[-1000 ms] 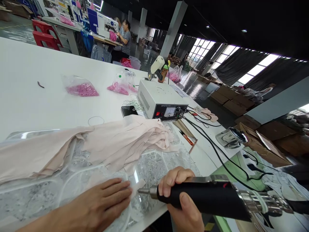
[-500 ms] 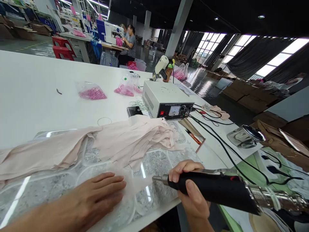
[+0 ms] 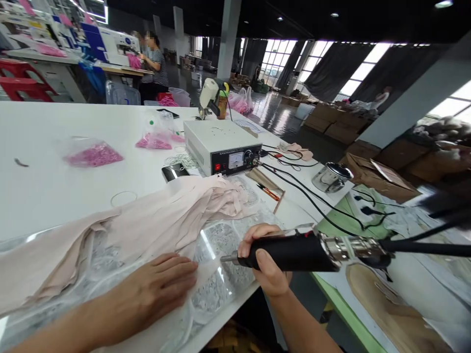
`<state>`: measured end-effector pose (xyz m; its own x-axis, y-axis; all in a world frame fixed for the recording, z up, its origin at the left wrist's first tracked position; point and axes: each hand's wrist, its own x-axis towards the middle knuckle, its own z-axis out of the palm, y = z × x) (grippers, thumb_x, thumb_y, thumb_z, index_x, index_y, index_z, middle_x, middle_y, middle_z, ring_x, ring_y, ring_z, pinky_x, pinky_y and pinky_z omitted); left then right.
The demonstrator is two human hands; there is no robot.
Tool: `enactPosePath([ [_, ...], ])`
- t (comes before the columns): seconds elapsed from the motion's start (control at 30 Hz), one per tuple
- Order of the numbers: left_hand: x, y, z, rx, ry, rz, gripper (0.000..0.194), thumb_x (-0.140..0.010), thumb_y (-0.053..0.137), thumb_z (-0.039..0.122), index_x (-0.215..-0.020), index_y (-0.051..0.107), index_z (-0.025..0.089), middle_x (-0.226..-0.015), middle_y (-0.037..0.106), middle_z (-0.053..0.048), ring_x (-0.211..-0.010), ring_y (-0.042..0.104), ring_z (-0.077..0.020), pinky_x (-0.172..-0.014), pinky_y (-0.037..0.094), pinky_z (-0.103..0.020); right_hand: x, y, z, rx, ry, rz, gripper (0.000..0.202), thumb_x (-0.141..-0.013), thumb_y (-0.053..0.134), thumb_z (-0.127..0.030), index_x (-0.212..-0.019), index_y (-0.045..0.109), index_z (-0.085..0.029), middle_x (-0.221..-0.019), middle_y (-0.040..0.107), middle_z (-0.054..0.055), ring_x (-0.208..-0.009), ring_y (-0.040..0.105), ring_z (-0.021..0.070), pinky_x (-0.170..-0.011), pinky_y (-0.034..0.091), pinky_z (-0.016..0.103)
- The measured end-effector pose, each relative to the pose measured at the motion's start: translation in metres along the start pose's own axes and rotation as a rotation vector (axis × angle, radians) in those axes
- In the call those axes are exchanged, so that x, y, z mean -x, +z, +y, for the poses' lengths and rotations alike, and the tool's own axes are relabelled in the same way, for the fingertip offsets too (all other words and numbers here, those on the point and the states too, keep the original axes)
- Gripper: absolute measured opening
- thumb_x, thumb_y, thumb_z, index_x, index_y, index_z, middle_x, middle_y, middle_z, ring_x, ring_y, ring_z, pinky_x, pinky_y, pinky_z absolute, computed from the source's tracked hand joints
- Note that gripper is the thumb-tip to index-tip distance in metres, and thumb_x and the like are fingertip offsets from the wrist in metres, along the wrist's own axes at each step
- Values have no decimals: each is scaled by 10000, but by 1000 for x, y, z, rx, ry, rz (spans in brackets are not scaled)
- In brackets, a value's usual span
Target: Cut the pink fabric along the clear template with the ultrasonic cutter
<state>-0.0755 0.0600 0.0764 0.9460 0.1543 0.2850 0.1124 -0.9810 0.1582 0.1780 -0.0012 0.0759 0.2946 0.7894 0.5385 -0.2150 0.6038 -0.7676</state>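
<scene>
We see our right hand (image 3: pixel 268 267) closed around the black tool (image 3: pixel 298 252), its metal tip (image 3: pixel 229 258) at the pale strip (image 3: pixel 206 272); our left hand (image 3: pixel 158 289) lies flat on this strip, over the desk (image 3: pixel 40 196).

A black handheld tool (image 3: pixel 294 252) sits gripped in the right hand (image 3: pixel 272 275), its smooth, thick barrel lying nearly level and aimed across toward the left hand (image 3: pixel 165 282). At its front I see a narrow grey metal tip (image 3: pixel 228 258); at the back a ridged silver connector (image 3: pixel 331 249) has a pale band looped round it, and a dark cable (image 3: pixel 430 248) trails away. A thin, whitish strip of cloth (image 3: pixel 206 271), almost see-through, lies flat under the left hand's fingertips, its free end reaching the tool's point. Whether the two actually touch, I can't tell from here.
</scene>
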Motion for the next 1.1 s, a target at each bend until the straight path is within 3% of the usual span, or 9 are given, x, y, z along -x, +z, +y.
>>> enactPosePath([
  [0.2,-4,-2,-14,-11,39,-92,336,-1063,500,240,-1382,605,224,-1397,633,-85,-1296,599,-236,-1108,487,-364,-5,0,3,13,-21,39,140,-880,681,-340,-972,623,-252,-859,604,2,-581,609,127,-542,517,306],
  [0.53,-23,-11,-33,-1,203,-237,513,-1038,592,318,-1525,444,256,-1452,585,-30,-1398,488,-211,-1213,324,-322,-6,5,8,36,-13,86,157,-859,703,-343,-943,620,-240,-835,629,6,-547,605,121,-512,531,304],
  [0.73,-27,-12,-39,0,270,-234,487,-1041,591,347,-1500,479,229,-1440,598,-23,-1408,473,-193,-1233,276,-300,-7,4,12,30,-18,98,150,-869,699,-355,-953,636,-247,-823,624,3,-550,605,124,-514,525,304],
  [0.9,-26,-10,-43,3,267,-234,502,-1035,599,367,-1503,472,241,-1442,596,-37,-1400,488,-208,-1215,326,-319,-7,5,13,26,-14,98,157,-867,703,-355,-967,644,-250,-828,633,3,-557,615,122,-518,524,295],
  [1.1,-33,-10,-47,56,257,-349,379,-987,674,372,-1335,599,240,-1522,512,-29,-1453,406,-238,-1232,285,-353,-11,7,9,42,-9,132,172,-858,704,-379,-918,640,-232,-794,634,-1,-516,592,116,-496,523,294],
])
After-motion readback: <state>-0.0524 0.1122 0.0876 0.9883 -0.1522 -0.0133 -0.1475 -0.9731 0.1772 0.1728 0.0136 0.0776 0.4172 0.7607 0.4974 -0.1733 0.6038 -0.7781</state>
